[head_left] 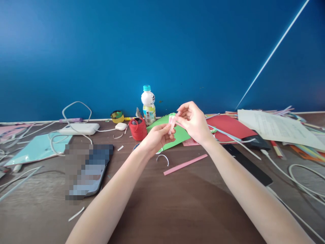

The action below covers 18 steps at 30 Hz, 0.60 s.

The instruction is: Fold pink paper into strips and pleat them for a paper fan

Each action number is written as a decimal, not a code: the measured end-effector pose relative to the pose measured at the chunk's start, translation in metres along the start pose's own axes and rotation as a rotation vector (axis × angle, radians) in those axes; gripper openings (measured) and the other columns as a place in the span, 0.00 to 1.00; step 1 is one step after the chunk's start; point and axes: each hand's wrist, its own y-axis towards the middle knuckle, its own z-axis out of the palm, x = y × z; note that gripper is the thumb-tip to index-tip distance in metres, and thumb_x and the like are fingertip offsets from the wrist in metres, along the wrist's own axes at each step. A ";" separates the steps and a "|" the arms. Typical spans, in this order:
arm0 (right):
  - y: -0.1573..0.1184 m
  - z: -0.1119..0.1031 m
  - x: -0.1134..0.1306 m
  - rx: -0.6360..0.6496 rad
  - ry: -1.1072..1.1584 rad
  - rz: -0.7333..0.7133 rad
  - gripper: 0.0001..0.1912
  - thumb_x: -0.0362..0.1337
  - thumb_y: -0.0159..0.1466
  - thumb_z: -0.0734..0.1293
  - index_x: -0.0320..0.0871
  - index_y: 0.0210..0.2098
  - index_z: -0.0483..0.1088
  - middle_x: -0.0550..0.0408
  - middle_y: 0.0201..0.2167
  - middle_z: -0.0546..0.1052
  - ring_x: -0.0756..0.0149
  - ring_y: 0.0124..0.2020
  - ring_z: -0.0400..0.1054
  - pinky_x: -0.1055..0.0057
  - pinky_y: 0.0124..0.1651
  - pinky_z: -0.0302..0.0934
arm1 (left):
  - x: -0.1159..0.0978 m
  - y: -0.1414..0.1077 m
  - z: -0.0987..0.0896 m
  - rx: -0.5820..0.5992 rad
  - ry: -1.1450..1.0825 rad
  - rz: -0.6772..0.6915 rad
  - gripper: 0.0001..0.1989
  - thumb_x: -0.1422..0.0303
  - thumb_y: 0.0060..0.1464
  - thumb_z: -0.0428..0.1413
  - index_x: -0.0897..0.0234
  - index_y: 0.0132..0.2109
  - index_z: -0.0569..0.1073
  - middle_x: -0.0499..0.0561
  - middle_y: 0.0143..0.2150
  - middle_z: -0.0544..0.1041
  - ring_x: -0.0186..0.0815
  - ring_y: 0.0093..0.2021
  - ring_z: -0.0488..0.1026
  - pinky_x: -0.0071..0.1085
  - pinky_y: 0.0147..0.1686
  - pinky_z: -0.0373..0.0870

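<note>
Above the table, my left hand point(158, 137) pinches a small pale pink and white folded paper strip point(172, 124) between thumb and fingers. My right hand point(194, 122) meets it from the other side, thumb and forefinger closed on the strip's upper part. Fine green and white ridges show at its top edge; how it is folded is too small to tell. Behind the hands lies a green paper sheet point(181, 135), partly covered by them. Nearer to me, a flat pink paper strip point(185, 164) and a curled white strip point(165, 158) rest on the brown table point(162, 206).
A bottle point(149, 108) and a red round pouch point(137, 129) stand behind my left hand. At left are a phone point(95, 173), a power bank point(80, 128) and cables. Red paper point(225, 127), a black phone point(247, 164), a printed sheet point(279, 127) and several strips lie right.
</note>
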 end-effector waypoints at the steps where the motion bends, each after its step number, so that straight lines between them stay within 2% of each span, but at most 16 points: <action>1: 0.000 0.000 0.000 0.002 -0.007 -0.003 0.10 0.31 0.55 0.66 0.44 0.34 0.60 0.59 0.29 0.69 0.70 0.32 0.67 0.69 0.35 0.64 | 0.000 0.000 0.000 0.006 -0.001 0.008 0.07 0.75 0.56 0.47 0.70 0.32 0.67 0.46 0.25 0.65 0.22 0.21 0.62 0.23 0.27 0.63; 5: -0.001 0.002 0.001 -0.003 -0.040 -0.022 0.10 0.29 0.56 0.65 0.45 0.34 0.59 0.58 0.29 0.69 0.69 0.32 0.67 0.68 0.35 0.63 | 0.004 0.001 0.004 -0.044 0.052 0.048 0.06 0.72 0.57 0.47 0.69 0.33 0.67 0.44 0.23 0.61 0.22 0.20 0.57 0.22 0.25 0.59; 11: -0.002 0.006 -0.001 -0.016 -0.067 -0.032 0.09 0.32 0.57 0.65 0.45 0.34 0.59 0.59 0.28 0.69 0.69 0.30 0.67 0.68 0.35 0.63 | 0.010 0.002 0.009 -0.141 0.203 0.103 0.10 0.64 0.57 0.49 0.67 0.38 0.67 0.41 0.22 0.55 0.23 0.19 0.53 0.23 0.24 0.55; 18: -0.002 0.004 0.001 -0.050 -0.110 -0.006 0.10 0.34 0.54 0.67 0.44 0.32 0.61 0.58 0.28 0.69 0.69 0.30 0.67 0.68 0.33 0.63 | 0.017 0.007 0.006 -0.254 0.452 0.199 0.10 0.65 0.58 0.47 0.66 0.35 0.68 0.41 0.21 0.55 0.25 0.20 0.53 0.23 0.23 0.56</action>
